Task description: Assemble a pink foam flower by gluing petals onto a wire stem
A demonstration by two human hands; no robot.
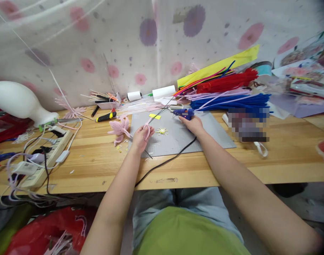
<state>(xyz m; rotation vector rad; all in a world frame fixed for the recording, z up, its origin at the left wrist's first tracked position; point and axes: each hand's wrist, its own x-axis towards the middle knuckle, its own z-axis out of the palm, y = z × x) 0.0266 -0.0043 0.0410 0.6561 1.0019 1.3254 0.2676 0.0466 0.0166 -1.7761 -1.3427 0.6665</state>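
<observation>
My left hand (142, 139) is closed on a pink pipe-cleaner loop (146, 129), above the left part of a grey mat (212, 136). My right hand (193, 125) grips a blue hot glue gun (185, 113) over the mat, its nozzle turned left. From the gun's side a black cord (168, 163) runs down over the table edge. Between the hands, a small yellow spiky piece (162, 131) lies on the mat beside a yellow slip (154, 116). Just left of my left hand is a pink fuzzy flower (120, 128); dark thin stems pass near this hand.
Bundles of blue (225, 102) and red pipe cleaners (228, 81) lie at the back right. A yellow-black utility knife (105, 117) lies left of the mat. At far left are a cable-filled power strip (52, 156) and a white mannequin head (16, 99).
</observation>
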